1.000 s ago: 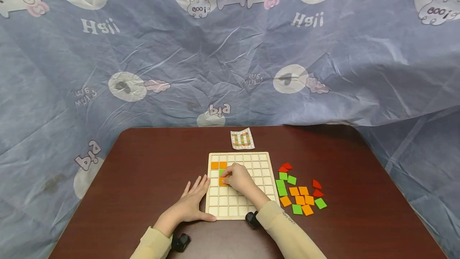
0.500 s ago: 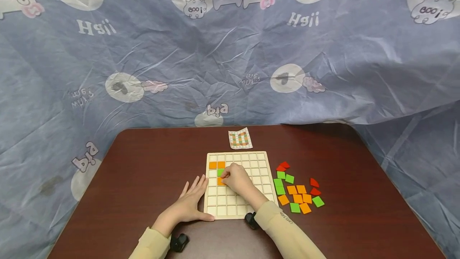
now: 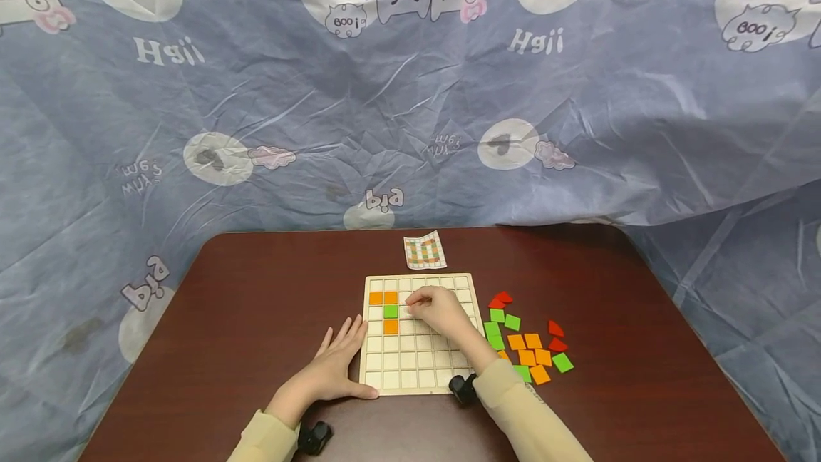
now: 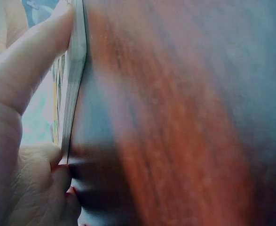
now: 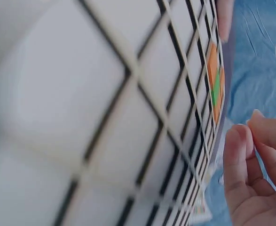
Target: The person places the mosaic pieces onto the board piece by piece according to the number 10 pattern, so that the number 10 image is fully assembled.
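Cream gridded board [image 3: 408, 360], red-brown table [image 3: 256, 291].
Inset tiles [image 3: 390, 311]: three orange, one green; loose pieces [image 3: 526, 357] orange, green, red. Card [image 3: 424, 251] white, orange-green grid. Sleeves [image 3: 272, 433] pale yellow. Backcloth [image 3: 410, 91] grey-blue, white discs, pink clouds.

A dark reddish-brown table [image 3: 276, 291] lies beneath the right hand [image 3: 442, 312]; beyond that hand hangs a wrinkled, cartoon-printed blue-grey cloth [image 3: 346, 105].
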### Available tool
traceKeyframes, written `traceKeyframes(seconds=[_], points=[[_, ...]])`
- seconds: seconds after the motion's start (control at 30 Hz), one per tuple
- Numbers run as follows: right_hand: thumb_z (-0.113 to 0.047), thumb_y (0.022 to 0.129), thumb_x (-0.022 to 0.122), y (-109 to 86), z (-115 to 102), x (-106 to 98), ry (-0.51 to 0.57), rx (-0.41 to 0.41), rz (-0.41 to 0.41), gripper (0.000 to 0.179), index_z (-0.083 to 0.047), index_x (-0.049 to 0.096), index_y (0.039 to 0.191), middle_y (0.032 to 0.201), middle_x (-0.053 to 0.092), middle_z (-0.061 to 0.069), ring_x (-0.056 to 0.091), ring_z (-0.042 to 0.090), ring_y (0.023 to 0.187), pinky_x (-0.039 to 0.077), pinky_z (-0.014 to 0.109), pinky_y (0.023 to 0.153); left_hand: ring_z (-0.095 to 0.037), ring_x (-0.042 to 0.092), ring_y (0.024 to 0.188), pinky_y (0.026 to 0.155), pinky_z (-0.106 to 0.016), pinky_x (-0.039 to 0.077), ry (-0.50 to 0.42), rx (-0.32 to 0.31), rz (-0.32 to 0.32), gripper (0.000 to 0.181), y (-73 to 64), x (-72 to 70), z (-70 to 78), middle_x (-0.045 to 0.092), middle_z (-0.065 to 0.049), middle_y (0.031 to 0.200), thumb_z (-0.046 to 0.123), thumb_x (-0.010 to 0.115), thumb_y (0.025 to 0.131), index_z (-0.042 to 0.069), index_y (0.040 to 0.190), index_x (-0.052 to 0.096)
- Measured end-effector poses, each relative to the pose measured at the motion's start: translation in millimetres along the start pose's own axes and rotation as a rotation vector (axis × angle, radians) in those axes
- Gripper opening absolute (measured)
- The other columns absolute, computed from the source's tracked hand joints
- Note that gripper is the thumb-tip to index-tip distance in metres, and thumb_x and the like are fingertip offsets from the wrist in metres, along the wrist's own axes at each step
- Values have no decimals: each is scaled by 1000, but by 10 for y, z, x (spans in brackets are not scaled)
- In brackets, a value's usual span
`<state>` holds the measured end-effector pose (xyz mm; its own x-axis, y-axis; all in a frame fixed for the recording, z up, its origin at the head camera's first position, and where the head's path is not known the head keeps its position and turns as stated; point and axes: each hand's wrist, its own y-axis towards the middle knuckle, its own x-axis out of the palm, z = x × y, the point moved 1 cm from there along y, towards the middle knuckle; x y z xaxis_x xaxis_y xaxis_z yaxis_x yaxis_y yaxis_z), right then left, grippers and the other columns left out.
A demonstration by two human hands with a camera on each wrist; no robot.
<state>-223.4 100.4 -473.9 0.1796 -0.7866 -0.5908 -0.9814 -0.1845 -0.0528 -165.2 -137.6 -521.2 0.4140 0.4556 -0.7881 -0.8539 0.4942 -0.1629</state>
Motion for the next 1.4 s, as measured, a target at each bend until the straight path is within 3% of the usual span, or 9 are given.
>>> traceKeyframes(seconds=[0.13, 0.4, 0.77, 0.9, 1.07, 1.23, 1.4], points=[[-11, 89, 72, -5, 74, -193, 21, 57, 42, 11, -12, 76, 99, 90, 73, 1, 64, 11, 76, 53, 26, 68, -34, 2, 154, 119, -62, -2, -1, -3, -7, 123, -15, -7, 10, 5, -14, 166, 57, 82, 71, 5, 158, 13], [-15, 91, 70, -37, 279, -608, 47, 92, 119, 16, -10, 75, 105, 102, 74, 7, 67, 17, 85, 53, 30, 72, -36, 3, 154, 119, -64, -1, 3, 2, 2, 123, -18, -37, 27, 5, -15, 166, 57, 82, 70, 4, 158, 14], [-24, 96, 65, -227, 693, -1014, 46, 134, 129, 29, -5, 70, 117, 113, 71, 15, 66, 25, 97, 56, 37, 83, -36, 2, 154, 119, -64, -3, -11, 1, -4, 122, -36, -16, 26, 4, -15, 166, 57, 81, 72, 4, 158, 13], [-27, 96, 65, -318, 870, -1103, 41, 168, 131, 33, -5, 68, 121, 115, 70, 16, 66, 26, 101, 55, 40, 89, -35, 1, 154, 119, -64, -3, -17, 2, -12, 122, -55, 12, 10, 3, -15, 166, 59, 80, 72, 5, 158, 12], [-24, 92, 70, -394, 1020, -1148, 23, 197, 118, 35, -1, 67, 119, 109, 73, 15, 69, 24, 95, 55, 40, 87, -36, 1, 154, 118, -64, -3, -27, 5, -9, 122, -63, 15, 7, 3, -16, 166, 57, 81, 72, 4, 158, 12], [-17, 87, 75, -435, 1079, -1156, 15, 213, 83, 35, 2, 67, 116, 109, 72, 17, 70, 25, 94, 57, 36, 82, -37, 1, 153, 118, -65, -3, -26, 5, -7, 122, -63, 14, 24, 4, -16, 166, 58, 81, 72, 4, 158, 12], [-17, 82, 80, -466, 1080, -1162, -77, 211, 69, 39, 1, 68, 114, 113, 68, 18, 64, 28, 98, 55, 41, 84, -38, 2, 153, 118, -66, -3, -36, 8, 1, 123, -64, 12, 33, 4, -17, 166, 58, 81, 71, 3, 158, 13]])
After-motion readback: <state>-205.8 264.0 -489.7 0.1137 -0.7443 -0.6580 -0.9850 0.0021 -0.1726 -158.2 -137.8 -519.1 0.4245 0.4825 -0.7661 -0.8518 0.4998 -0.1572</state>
